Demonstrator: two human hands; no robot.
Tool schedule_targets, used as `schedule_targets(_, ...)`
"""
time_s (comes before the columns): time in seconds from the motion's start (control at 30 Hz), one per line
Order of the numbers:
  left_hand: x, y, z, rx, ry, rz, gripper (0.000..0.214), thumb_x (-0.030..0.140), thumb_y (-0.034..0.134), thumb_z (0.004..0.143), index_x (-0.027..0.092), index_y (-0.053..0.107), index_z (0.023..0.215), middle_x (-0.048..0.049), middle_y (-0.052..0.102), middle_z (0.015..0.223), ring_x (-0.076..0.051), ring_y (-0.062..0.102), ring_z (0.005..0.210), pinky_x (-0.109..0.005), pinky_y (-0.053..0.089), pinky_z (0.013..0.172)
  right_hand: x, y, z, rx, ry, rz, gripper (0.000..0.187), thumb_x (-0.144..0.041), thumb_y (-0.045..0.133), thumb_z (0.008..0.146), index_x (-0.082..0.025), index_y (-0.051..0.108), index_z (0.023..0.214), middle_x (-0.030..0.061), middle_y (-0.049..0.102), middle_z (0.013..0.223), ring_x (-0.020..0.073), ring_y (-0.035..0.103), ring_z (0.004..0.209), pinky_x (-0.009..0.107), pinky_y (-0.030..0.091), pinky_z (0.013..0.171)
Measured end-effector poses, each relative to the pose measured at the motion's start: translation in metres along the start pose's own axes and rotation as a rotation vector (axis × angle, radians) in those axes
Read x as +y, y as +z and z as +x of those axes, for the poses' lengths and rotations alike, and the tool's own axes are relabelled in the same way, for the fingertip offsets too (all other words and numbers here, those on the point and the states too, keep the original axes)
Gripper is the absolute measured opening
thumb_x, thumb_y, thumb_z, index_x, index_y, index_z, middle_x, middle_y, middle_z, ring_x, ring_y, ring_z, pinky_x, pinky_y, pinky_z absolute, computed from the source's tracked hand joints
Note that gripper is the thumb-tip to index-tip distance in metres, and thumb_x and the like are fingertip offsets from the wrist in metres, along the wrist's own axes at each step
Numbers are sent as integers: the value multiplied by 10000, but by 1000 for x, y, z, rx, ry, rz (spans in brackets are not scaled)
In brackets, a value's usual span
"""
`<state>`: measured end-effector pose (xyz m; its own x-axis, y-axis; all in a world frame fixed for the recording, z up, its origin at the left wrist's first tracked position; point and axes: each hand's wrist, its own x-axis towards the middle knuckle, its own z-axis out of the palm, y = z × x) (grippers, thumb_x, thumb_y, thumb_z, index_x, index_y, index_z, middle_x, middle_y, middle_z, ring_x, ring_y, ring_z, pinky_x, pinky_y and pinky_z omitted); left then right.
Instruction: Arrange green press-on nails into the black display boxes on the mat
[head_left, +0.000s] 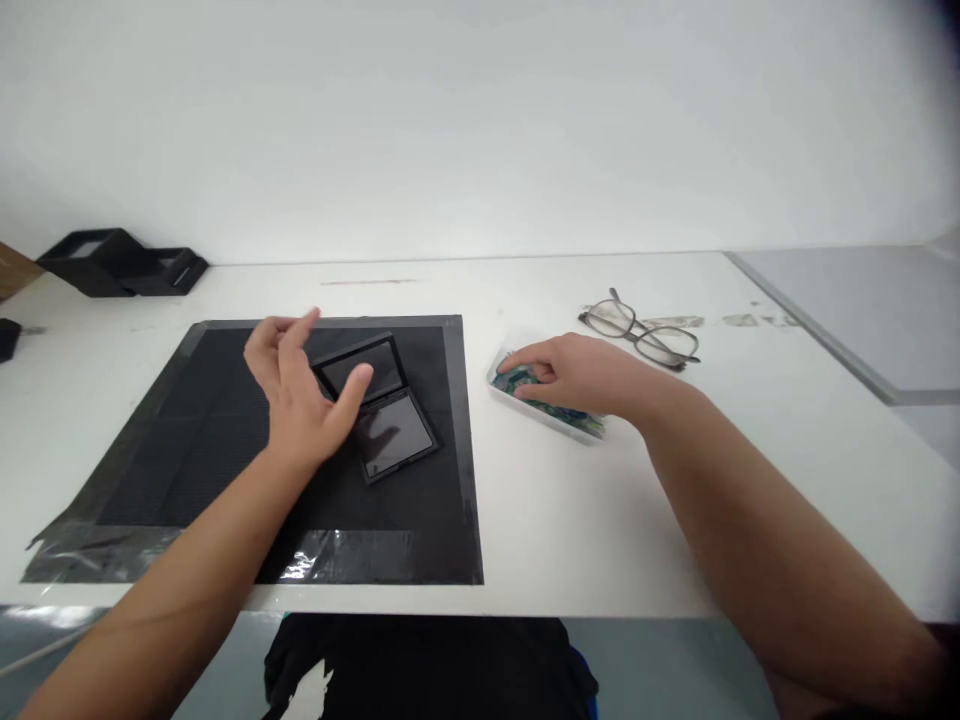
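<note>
A black hinged case (pixel 396 435) with a dark reflective panel in each half lies opened out on a black mat (pixel 217 420). My left hand (pixel 296 385) hovers over its left side, fingers spread and holding nothing. To the right of the mat is a shallow clear plastic tray (pixel 555 425), filled with small blue-green pieces (pixel 562 412) too blurred to name. My right hand (pixel 574 372) reaches into this tray from the right. Its index finger and thumb are apart over the pieces, while the other fingers curl underneath and are partly hidden.
Eyeglasses (pixel 637 330) rest on the white table (pixel 555 530) behind my right hand. Black open boxes (pixel 124 265) stand at the back left by the wall. A grey-white panel (pixel 847 310) lies at the right. Clear tape (pixel 225 555) runs along the mat's front edge.
</note>
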<state>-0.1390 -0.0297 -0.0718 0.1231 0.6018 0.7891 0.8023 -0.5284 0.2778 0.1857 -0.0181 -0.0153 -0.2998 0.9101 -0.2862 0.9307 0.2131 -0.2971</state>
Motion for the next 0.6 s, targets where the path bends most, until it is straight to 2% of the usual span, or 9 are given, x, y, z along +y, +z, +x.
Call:
schedule_targets(0.03,8,-1,-2,19,105,-38,641,431,709,834,149,522,1378,-160,464,1282,-302,459,1257,-470,443,1059,0,4,1,2,-12,-6,364,-384,618,836,-343,735,1178,-16,621,695,131,507,541,283,327,530)
schedule_targets(0.07,16,-2,-4,-14,213,-87,491,402,692,852,174,593,1275,-123,500,1196,-256,515,1143,-422,470,992,0,8,3,9,-19,-15,361,-373,617,835,-344,744,1172,-12,622,686,134,509,545,284,329,539)
schedule_targets(0.13,31,-2,-7,-294,441,-226,271,361,650,906,215,649,1134,-57,585,1037,-181,575,940,-338,488,850,1,13,5,30,-28,-26,331,-351,614,837,-332,769,1129,2,639,692,146,533,578,286,342,560)
schedule_targets(0.2,40,0,-8,-556,562,-346,192,370,616,943,226,675,1057,-23,640,947,-146,589,820,-296,474,742,4,16,7,51,-38,-21,295,-343,601,850,-319,783,1080,14,674,742,161,569,642,287,361,584)
schedule_targets(0.23,42,2,-8,-640,578,-391,183,370,606,954,226,686,1033,-15,660,921,-137,597,791,-286,469,714,5,17,7,60,-41,-18,280,-352,595,859,-314,784,1062,16,691,773,165,582,669,286,369,592)
schedule_targets(0.3,40,4,-9,-716,542,-445,171,346,601,961,221,703,1018,-11,685,905,-129,621,786,-277,476,715,9,17,5,78,-48,7,260,-383,597,869,-312,782,1036,11,713,816,165,595,689,286,383,596)
schedule_targets(0.47,29,3,-6,-715,392,-503,161,255,589,960,219,718,1050,-15,716,934,-124,660,831,-277,503,784,18,13,-4,107,-17,199,310,-454,599,884,-311,763,1104,-4,705,762,123,543,553,285,402,554)
schedule_targets(0.6,32,3,-3,-719,393,-488,154,262,596,954,222,726,1027,-18,731,931,-131,678,834,-281,506,787,24,12,-7,153,-29,259,353,-447,533,925,-299,742,1168,-10,684,726,98,457,470,278,378,503)
